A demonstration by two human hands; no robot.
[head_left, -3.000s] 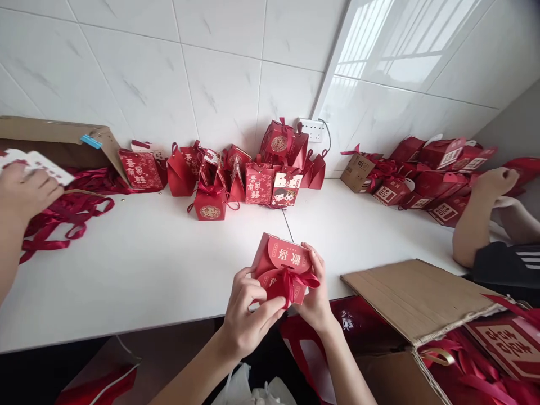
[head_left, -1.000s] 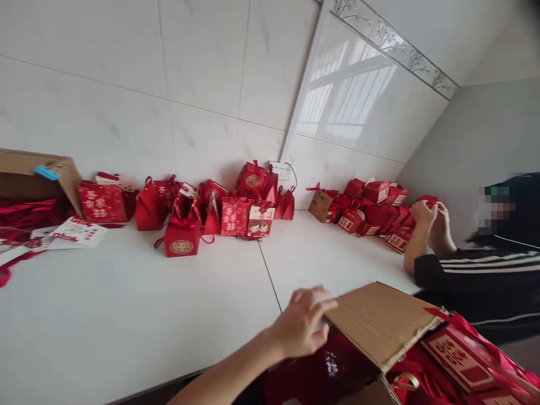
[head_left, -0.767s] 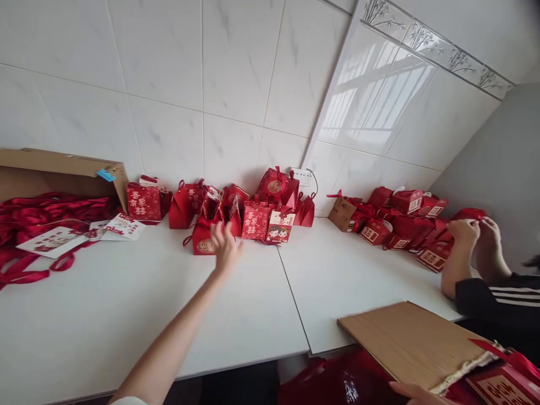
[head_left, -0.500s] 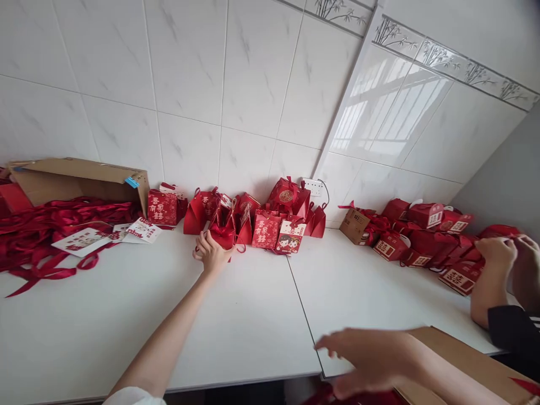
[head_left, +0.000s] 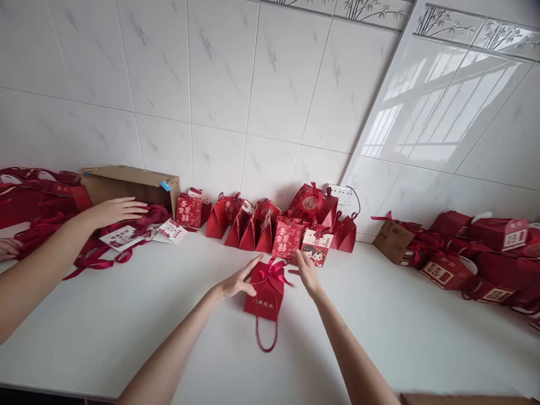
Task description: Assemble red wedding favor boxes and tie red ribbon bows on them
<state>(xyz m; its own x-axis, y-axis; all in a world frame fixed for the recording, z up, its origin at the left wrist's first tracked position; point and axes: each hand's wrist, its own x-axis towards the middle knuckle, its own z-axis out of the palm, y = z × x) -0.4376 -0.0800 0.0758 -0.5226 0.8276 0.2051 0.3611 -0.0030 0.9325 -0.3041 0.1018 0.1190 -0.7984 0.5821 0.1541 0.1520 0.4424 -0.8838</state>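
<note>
A small red gift box [head_left: 264, 298] with a ribbon bow [head_left: 274, 271] lies on the white table, its rope handle [head_left: 266, 349] looping towards me. At its left edge is my left hand [head_left: 237, 283], thumb and fingers apart, the thumb overlapping the box; whether it presses on it I cannot tell. My right hand [head_left: 307, 274] is open to the right of the bow, near a white-and-red card box with cartoon figures [head_left: 316, 247]. Just behind, a row of red boxes [head_left: 255, 228] and a patterned red box [head_left: 287, 239] stand along the wall.
Another person's hand [head_left: 120, 211] reaches over red ribbons [head_left: 95, 259] and white cards [head_left: 122, 237] at left. Behind is an open cardboard box [head_left: 130, 174]. More red boxes [head_left: 447, 273] are heaped at right beside a small brown carton [head_left: 392, 242]. A power strip [head_left: 340, 194] sits against the wall.
The view has swung right. My left hand has left the row; my right hand has come in from lower right. The bowed gift box now lies between them. Another person's arms appear at left.
</note>
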